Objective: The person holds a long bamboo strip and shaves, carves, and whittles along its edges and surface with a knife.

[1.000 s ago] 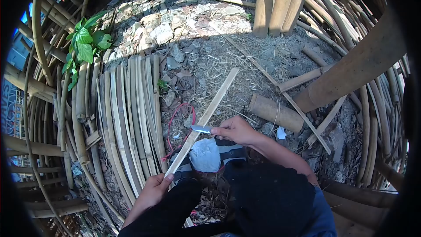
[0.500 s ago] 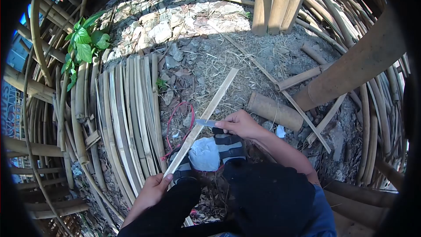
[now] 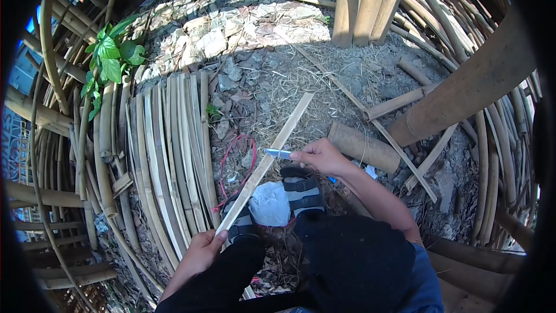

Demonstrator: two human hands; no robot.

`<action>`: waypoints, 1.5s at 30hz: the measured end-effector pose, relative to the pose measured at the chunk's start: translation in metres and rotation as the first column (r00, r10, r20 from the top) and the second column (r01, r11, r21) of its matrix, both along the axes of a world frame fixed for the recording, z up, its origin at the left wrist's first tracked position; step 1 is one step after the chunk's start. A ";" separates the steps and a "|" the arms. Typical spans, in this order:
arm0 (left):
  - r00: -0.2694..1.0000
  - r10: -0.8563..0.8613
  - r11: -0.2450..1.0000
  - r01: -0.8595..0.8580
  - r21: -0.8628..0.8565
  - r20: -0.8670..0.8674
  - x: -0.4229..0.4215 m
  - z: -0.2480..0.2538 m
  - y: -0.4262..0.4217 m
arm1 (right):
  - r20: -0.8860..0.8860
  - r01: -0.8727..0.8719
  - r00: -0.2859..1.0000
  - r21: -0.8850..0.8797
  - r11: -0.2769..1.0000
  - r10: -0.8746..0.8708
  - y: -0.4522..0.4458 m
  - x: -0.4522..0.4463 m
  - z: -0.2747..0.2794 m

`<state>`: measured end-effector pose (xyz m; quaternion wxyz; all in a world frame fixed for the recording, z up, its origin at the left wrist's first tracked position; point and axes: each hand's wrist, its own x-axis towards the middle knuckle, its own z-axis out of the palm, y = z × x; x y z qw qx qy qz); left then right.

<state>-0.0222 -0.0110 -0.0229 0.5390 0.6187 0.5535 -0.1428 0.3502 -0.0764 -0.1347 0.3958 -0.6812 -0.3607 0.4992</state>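
Observation:
My left hand is closed around the near end of a long, pale bamboo strip. The strip slants up and away to the right, over my left foot. In my right hand is a knife, its blade pointing left with the tip at the strip's middle. Whether the edge touches the strip I cannot tell. Fingers cover the knife's handle. Between my sandalled feet lies a crumpled white bag or cloth. A pink-red cord loops on the ground left of the strip.
Many split bamboo strips lie side by side at my left. A short bamboo section rests beyond my right forearm, near a thick leaning bamboo pole. Bamboo posts stand ahead. A leafy plant grows at left.
My right hand and the knife have moved slightly right and up along the strip, and the blade has turned a little. The left hand stays in place; the strip's far end has dipped slightly.

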 end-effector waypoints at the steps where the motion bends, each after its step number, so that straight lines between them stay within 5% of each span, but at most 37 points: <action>1: 1.000 0.000 1.000 0.000 -0.001 -0.001 -0.004 -0.001 -0.001 | -0.057 0.152 0.987 0.037 0.988 -0.150 0.002 0.010 -0.012; 2: 1.000 -0.003 1.000 0.004 -0.025 0.005 -0.010 -0.002 -0.002 | -0.118 0.302 0.949 0.067 0.951 -0.293 0.003 0.025 -0.023; 5: 0.999 0.026 0.996 -0.024 -0.088 0.022 -0.015 -0.003 -0.002 | -0.104 0.377 0.924 0.085 0.922 -0.368 -0.006 0.081 -0.026; 7: 0.998 0.060 0.989 -0.057 -0.139 0.022 -0.017 0.002 -0.002 | -0.106 0.503 0.856 -0.045 0.863 -0.505 -0.015 0.080 -0.002; 9: 0.994 0.071 0.982 -0.057 -0.179 0.078 -0.013 0.005 -0.002 | -0.149 0.433 0.888 -0.047 0.900 -0.435 -0.018 0.070 0.004; 16: 0.994 0.098 0.990 -0.092 -0.107 0.049 -0.011 -0.001 0.001 | -0.373 0.697 0.697 0.147 0.702 -0.613 -0.026 0.036 0.016; 19: 0.990 0.121 0.993 -0.121 -0.007 0.076 -0.010 -0.006 0.000 | -0.392 0.574 0.802 0.295 0.763 -0.451 -0.026 0.006 0.031; 21: 0.983 0.125 0.988 -0.135 0.074 0.133 -0.004 -0.007 0.000 | -0.351 0.265 0.922 0.271 0.925 -0.161 -0.024 -0.015 0.037; 25: 0.987 0.053 0.970 -0.087 0.228 0.154 0.004 -0.007 0.000 | -0.381 0.069 0.925 0.151 0.986 -0.006 -0.012 -0.057 0.034; 27: 0.987 0.034 0.963 -0.075 0.257 0.160 0.006 -0.009 0.001 | -0.431 -0.140 0.878 0.184 0.973 0.208 -0.006 -0.069 0.027; 35: 0.984 -0.177 0.875 0.140 0.464 0.036 0.012 -0.004 0.002 | -0.313 -0.148 0.929 0.167 0.975 0.195 0.003 -0.089 0.030; 45: 0.996 -0.086 0.908 0.070 0.413 0.020 0.015 0.001 -0.004 | -0.461 -0.122 0.874 0.092 0.988 0.151 0.006 -0.090 0.029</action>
